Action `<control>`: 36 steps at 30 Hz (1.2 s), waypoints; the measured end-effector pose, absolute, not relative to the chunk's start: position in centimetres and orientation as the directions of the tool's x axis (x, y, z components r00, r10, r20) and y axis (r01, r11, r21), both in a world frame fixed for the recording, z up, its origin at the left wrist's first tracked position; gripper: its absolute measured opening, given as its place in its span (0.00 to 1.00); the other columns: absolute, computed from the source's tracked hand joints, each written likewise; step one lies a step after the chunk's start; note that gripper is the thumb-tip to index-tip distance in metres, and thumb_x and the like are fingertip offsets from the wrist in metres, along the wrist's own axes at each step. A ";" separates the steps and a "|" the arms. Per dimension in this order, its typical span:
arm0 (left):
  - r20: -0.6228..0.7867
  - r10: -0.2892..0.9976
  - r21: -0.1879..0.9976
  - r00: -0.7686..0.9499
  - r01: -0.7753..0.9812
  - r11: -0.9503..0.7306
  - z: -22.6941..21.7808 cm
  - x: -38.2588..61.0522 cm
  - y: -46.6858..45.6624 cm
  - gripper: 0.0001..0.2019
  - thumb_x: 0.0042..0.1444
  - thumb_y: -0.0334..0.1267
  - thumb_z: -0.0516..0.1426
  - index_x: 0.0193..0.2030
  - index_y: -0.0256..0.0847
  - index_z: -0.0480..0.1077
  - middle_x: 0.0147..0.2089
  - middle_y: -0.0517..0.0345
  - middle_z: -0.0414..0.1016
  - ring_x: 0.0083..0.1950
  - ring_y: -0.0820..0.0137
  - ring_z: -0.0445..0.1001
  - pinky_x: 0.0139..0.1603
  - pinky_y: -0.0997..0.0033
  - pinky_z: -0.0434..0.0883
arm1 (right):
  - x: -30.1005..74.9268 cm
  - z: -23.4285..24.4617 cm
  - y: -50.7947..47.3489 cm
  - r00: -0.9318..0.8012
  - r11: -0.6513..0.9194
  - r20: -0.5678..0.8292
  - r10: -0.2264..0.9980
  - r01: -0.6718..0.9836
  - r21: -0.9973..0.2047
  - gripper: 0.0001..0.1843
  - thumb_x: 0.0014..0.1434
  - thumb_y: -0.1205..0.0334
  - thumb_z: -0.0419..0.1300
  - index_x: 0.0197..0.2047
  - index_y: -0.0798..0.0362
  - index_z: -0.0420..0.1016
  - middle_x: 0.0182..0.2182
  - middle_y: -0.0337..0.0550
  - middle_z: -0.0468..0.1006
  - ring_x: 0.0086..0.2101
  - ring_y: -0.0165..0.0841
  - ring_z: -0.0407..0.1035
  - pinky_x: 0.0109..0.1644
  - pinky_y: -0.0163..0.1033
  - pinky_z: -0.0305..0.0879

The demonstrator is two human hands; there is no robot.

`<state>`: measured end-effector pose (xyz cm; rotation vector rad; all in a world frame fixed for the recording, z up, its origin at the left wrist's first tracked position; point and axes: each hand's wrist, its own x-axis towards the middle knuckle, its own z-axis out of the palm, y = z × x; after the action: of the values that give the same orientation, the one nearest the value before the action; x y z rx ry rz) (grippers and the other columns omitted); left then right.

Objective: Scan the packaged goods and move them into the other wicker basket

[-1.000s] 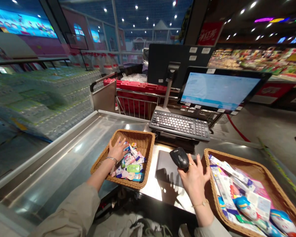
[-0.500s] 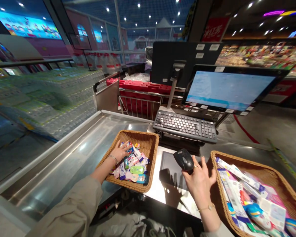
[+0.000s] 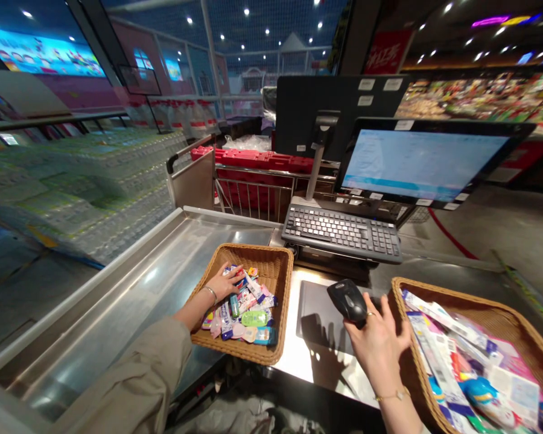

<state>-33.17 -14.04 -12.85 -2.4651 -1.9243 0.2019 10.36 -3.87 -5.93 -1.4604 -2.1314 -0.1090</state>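
Note:
My left hand (image 3: pixel 222 286), a bracelet on its wrist, lies over the left wicker basket (image 3: pixel 286 295), fingers spread across small packets and tubes. A green pack (image 3: pixel 254 318) and a blue pack (image 3: pixel 265 336) show near the basket's front. Raised above the counter, my right hand (image 3: pixel 377 328) grips a black handheld barcode scanner (image 3: pixel 347 299) between thumb and index finger, its other fingers stretched out. The scanner's handle is mostly hidden by the hand. Just right of that hand stands a second wicker basket (image 3: pixel 502 301) with long white-and-blue packs and a blue toy-like item (image 3: pixel 482 392).
A keyboard (image 3: pixel 341 232) sits behind the scanner, below a lit monitor (image 3: pixel 423 163) and a dark screen back (image 3: pixel 308 120). The metal counter (image 3: pixel 158 271) has a raised rim. Beyond it are a shopping cart (image 3: pixel 253 190) and stacked bottle packs (image 3: pixel 85 181).
My right hand and the scanner sit slightly farther right and lower in view. The baskets shift the same way, with a small camera turn. My left hand stays over the packets.

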 end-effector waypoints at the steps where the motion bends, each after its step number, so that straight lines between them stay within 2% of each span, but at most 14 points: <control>1: -0.097 0.964 -0.084 0.247 0.963 -0.255 -13.0 -33.3 -13.8 0.08 0.57 0.35 0.59 0.38 0.57 0.77 0.66 0.64 0.64 0.72 0.59 0.47 0.66 0.33 0.33 | 10.4 -6.1 -3.9 -0.260 0.408 0.484 0.836 0.884 -0.230 0.17 0.55 0.53 0.49 0.38 0.51 0.75 0.53 0.47 0.75 0.61 0.48 0.55 0.61 0.62 0.38; 5: -0.091 0.955 -0.069 0.282 0.955 -0.288 -13.4 -33.6 -13.4 0.05 0.54 0.35 0.61 0.34 0.53 0.77 0.63 0.63 0.68 0.72 0.59 0.48 0.67 0.35 0.31 | 10.6 -6.4 -3.9 -0.248 0.408 0.511 0.823 0.885 -0.226 0.17 0.55 0.51 0.49 0.37 0.51 0.74 0.52 0.47 0.76 0.61 0.47 0.55 0.61 0.62 0.39; 9: -0.095 0.956 -0.062 0.279 0.956 -0.285 -12.6 -33.2 -13.4 0.07 0.50 0.38 0.65 0.37 0.51 0.76 0.63 0.61 0.68 0.72 0.58 0.48 0.67 0.36 0.28 | 10.6 -6.4 -4.0 -0.228 0.388 0.508 0.831 0.891 -0.236 0.18 0.56 0.51 0.48 0.38 0.51 0.74 0.53 0.48 0.75 0.61 0.46 0.55 0.61 0.61 0.39; 16: -0.041 0.977 -0.049 0.208 0.977 -0.210 -9.1 -31.3 -13.2 0.09 0.54 0.47 0.61 0.39 0.49 0.74 0.64 0.60 0.67 0.73 0.57 0.45 0.67 0.37 0.23 | 10.4 -5.4 -4.5 -0.230 0.385 0.482 0.845 0.888 -0.251 0.17 0.55 0.52 0.49 0.37 0.51 0.75 0.53 0.49 0.75 0.62 0.47 0.54 0.61 0.62 0.38; 19: -0.007 0.987 -0.044 0.159 0.986 -0.159 -7.5 -30.1 -13.2 0.10 0.55 0.47 0.60 0.41 0.48 0.74 0.65 0.58 0.65 0.73 0.56 0.45 0.66 0.35 0.23 | 10.4 -4.9 -4.5 -0.240 0.387 0.469 0.850 0.888 -0.248 0.16 0.55 0.53 0.49 0.37 0.51 0.75 0.54 0.48 0.74 0.62 0.46 0.53 0.62 0.62 0.38; 26: 0.142 0.989 0.007 0.044 0.999 -0.046 -4.6 -26.9 -13.2 0.09 0.56 0.47 0.58 0.40 0.47 0.74 0.65 0.56 0.65 0.72 0.54 0.46 0.64 0.32 0.21 | 10.7 -4.0 -4.4 -0.253 0.391 0.444 0.860 0.884 -0.255 0.17 0.55 0.55 0.50 0.41 0.50 0.75 0.55 0.48 0.73 0.63 0.46 0.51 0.61 0.63 0.39; 36: 0.409 0.908 0.010 -0.095 0.995 0.100 -1.7 -22.9 -12.3 0.11 0.59 0.48 0.55 0.43 0.48 0.73 0.66 0.56 0.63 0.72 0.52 0.47 0.65 0.28 0.28 | 10.7 -2.8 -4.5 -0.267 0.423 0.460 0.847 0.863 -0.277 0.18 0.53 0.59 0.50 0.45 0.50 0.74 0.56 0.46 0.73 0.63 0.46 0.51 0.62 0.63 0.37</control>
<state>-22.90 -12.35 -1.73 -1.8802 -2.0833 -0.4127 10.75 -4.45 -2.79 -1.4405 -2.1351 -0.0382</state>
